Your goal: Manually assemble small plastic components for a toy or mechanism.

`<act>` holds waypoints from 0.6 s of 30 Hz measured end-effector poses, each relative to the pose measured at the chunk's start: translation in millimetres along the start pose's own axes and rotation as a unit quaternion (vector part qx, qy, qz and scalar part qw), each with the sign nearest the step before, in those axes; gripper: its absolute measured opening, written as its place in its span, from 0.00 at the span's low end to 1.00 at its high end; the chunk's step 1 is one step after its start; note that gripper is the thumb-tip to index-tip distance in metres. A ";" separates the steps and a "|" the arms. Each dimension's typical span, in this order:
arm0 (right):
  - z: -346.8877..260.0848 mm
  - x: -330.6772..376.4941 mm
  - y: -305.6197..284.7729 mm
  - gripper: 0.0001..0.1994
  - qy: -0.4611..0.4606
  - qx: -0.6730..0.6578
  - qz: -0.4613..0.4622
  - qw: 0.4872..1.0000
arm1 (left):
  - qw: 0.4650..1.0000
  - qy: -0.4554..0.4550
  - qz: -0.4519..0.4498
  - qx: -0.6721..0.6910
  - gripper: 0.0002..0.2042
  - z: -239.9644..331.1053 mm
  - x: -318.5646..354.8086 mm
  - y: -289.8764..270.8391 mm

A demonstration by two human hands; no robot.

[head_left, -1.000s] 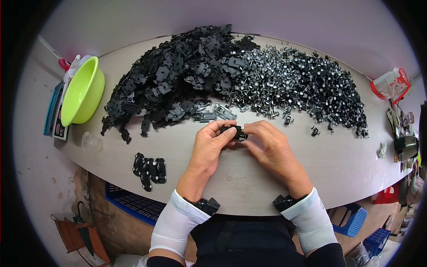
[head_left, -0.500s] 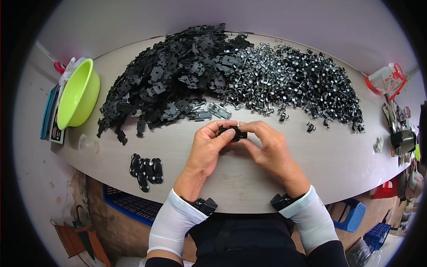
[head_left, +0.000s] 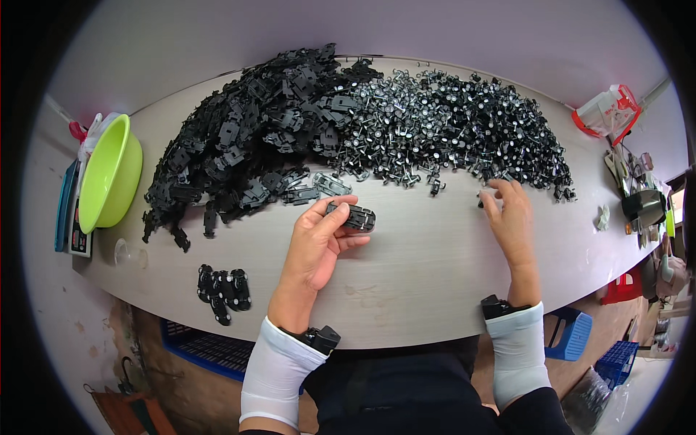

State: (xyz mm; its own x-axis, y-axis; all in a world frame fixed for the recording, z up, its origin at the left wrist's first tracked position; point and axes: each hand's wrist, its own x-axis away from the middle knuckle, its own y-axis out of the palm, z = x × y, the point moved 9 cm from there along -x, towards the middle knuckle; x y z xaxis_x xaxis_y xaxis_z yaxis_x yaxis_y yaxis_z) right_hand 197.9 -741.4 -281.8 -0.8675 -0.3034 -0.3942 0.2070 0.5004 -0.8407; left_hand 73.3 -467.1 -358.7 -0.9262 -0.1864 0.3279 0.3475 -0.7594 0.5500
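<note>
Left hand (head_left: 313, 243) grips black chassis (head_left: 352, 217), lengthwise left-right

Chassis (head_left: 353, 217): black, flat, oblong, pinched lengthwise in left hand (head_left: 319, 243) just above table.
Axles (head_left: 464, 138): black-wheeled heap, right hand (head_left: 507, 217) at its edge.

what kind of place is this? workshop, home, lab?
Likely a small assembly workshop bench. A long table carries a big heap of black plastic parts beside a heap of wheel-and-axle pieces, with a few finished pieces set aside at the left.

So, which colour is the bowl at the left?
Lime green; the bowl shows best in the head view.
</note>
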 end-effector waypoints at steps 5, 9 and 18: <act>1.6 7.4 23.3 0.06 0.036 -0.070 -0.083 0.993 | 1.000 0.001 -0.020 0.013 0.15 -2.7 0.0 0.8; -45.0 14.2 38.5 0.06 -0.048 -0.101 -0.104 0.988 | 0.998 -0.009 -0.051 -0.025 0.18 -9.3 -0.1 3.1; -72.0 21.6 53.4 0.06 -0.067 -0.133 -0.097 0.984 | 0.989 0.037 -0.004 -0.140 0.16 -8.2 -1.2 7.0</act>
State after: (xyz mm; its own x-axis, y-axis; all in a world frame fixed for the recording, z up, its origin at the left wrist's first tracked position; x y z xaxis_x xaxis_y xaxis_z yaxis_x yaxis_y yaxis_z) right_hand 157.6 -662.9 -308.5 -0.8075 -0.5103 -0.2959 -0.0982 0.6108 -0.7857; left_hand 75.7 -477.3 -361.6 -0.9408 -0.2167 0.2607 0.2951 -0.9020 0.3151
